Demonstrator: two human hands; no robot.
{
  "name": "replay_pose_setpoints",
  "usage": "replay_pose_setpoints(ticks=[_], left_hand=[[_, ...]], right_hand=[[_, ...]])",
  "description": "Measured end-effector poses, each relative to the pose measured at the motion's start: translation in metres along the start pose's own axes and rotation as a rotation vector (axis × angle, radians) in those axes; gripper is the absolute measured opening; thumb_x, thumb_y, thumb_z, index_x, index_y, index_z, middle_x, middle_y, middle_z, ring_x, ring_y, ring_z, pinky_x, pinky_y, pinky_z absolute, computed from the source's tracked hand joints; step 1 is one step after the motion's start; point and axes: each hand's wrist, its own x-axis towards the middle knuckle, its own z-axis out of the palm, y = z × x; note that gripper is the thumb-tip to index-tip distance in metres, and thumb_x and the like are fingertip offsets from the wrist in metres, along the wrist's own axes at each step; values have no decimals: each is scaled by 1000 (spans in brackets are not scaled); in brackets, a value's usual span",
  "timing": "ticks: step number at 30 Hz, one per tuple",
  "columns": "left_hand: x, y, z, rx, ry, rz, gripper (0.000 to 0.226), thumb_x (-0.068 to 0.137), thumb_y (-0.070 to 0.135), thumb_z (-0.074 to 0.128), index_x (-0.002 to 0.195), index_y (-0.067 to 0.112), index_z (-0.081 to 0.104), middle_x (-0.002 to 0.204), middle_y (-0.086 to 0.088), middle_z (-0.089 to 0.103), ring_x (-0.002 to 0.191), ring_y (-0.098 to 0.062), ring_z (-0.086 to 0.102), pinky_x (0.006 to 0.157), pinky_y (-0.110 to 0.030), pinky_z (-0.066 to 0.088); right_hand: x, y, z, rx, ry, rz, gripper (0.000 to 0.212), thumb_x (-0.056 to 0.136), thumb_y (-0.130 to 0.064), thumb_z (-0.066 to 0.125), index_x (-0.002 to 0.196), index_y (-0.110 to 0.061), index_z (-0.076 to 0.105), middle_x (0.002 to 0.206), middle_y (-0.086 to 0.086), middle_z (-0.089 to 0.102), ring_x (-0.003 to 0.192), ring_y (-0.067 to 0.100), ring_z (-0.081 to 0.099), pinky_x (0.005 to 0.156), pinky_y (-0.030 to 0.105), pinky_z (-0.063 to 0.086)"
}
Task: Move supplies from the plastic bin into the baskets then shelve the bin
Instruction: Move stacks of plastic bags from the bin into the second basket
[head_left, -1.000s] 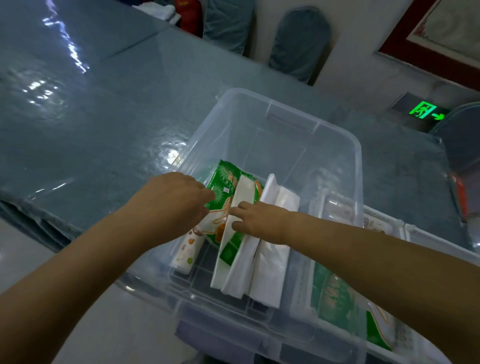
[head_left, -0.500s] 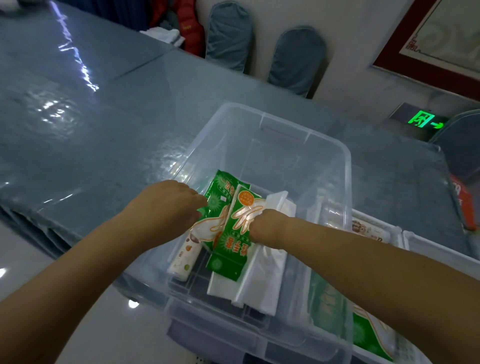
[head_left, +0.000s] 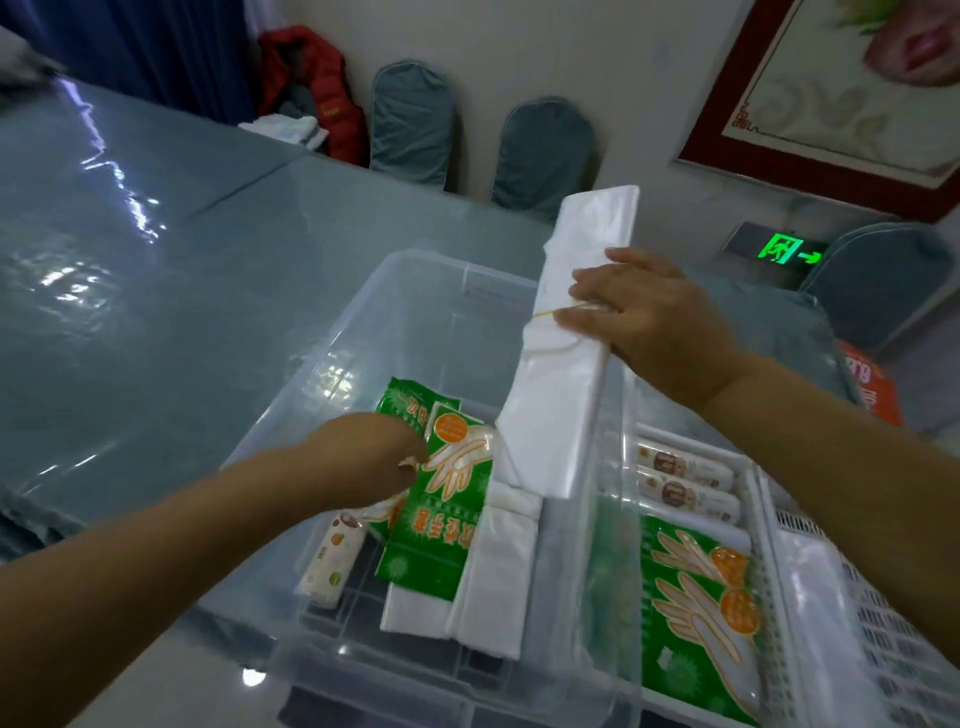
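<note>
A clear plastic bin (head_left: 363, 322) stands on the table's near edge. My right hand (head_left: 649, 322) holds a long white bundle of plastic bags (head_left: 566, 364) with a rubber band around it, lifted upright above the bin's right wall. Inside the bin my left hand (head_left: 374, 457) rests on green glove packets (head_left: 441, 514); whether it grips them I cannot tell. More white bag bundles (head_left: 493, 577) and a small patterned roll (head_left: 332, 561) also lie in the bin. To the right, a white basket (head_left: 763, 488) holds green glove packets (head_left: 696, 613) and two rolls (head_left: 685, 478).
A second white slotted basket (head_left: 883, 623) stands at the far right. The blue-grey table (head_left: 156, 291) stretches left under a glossy cover. Covered chairs (head_left: 540, 150) line the far side, one with a red jacket (head_left: 317, 98). An orange item (head_left: 867, 384) lies beyond my right forearm.
My right hand has lifted a white bag bundle out of the bin, up and to the right. My left hand stays on the green packets.
</note>
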Motion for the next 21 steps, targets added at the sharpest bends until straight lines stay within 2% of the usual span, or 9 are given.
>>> replay_pose_setpoints(ticks=[4, 7, 9, 11, 13, 15, 17, 19, 21], left_hand=[[51, 42, 47, -189, -244, -15, 34, 88, 21, 50, 121, 14, 55, 122, -11, 59, 95, -21, 58, 88, -34, 44], [79, 65, 82, -274, -316, -133, 32, 89, 18, 47, 117, 4, 53, 122, -17, 58, 106, -28, 57, 79, -27, 42], [94, 73, 98, -416, -291, -244, 33, 88, 18, 49, 115, 0, 53, 119, -18, 60, 106, -30, 59, 76, -27, 44], [106, 78, 111, -609, -217, -371, 33, 84, 18, 59, 109, -3, 53, 112, -19, 59, 104, -32, 58, 79, -32, 46], [112, 83, 118, -941, -122, -483, 18, 77, 10, 68, 85, 2, 54, 87, -17, 58, 84, -30, 58, 71, -34, 46], [112, 85, 122, -1167, -84, -499, 17, 76, 1, 68, 69, 8, 54, 69, -11, 54, 62, -24, 52, 59, -30, 41], [110, 84, 127, -1224, -67, -459, 18, 75, -3, 67, 69, 10, 56, 64, -6, 54, 59, -20, 50, 58, -28, 40], [107, 81, 130, -1190, -28, -412, 18, 74, -3, 66, 73, 12, 56, 69, -7, 58, 71, -24, 55, 67, -32, 44], [104, 76, 129, -1107, -11, -401, 11, 75, 7, 65, 69, 12, 58, 75, -10, 62, 76, -27, 58, 70, -33, 45]], right_hand=[[-42, 14, -3, -65, 7, 170, 18, 81, -7, 69, 98, -7, 74, 99, 23, 71, 95, 36, 68, 96, 53, 45], [-71, 12, 6, -89, 58, 253, 15, 83, -3, 68, 94, -9, 74, 93, 19, 72, 90, 32, 69, 93, 50, 49], [-85, 4, 14, -85, 65, 306, 15, 81, -4, 68, 94, -10, 74, 93, 18, 73, 89, 31, 70, 92, 49, 49], [-94, -6, 21, -82, 69, 344, 15, 81, -3, 68, 93, -10, 75, 92, 16, 73, 88, 30, 70, 91, 47, 50], [-99, -13, 26, -93, 83, 371, 18, 78, 0, 70, 90, -12, 75, 89, 13, 74, 86, 28, 71, 90, 46, 51], [-100, -18, 28, -95, 97, 397, 20, 75, 2, 71, 89, -12, 75, 87, 12, 74, 84, 27, 71, 89, 45, 52], [-101, -21, 28, -93, 112, 416, 21, 75, 3, 71, 89, -12, 75, 87, 12, 74, 84, 26, 71, 89, 45, 51], [-101, -23, 28, -104, 121, 417, 21, 76, 3, 70, 88, -13, 75, 86, 11, 74, 84, 26, 71, 89, 44, 51], [-101, -24, 27, -105, 113, 418, 21, 77, 3, 68, 89, -12, 75, 86, 11, 74, 84, 25, 71, 90, 43, 51]])
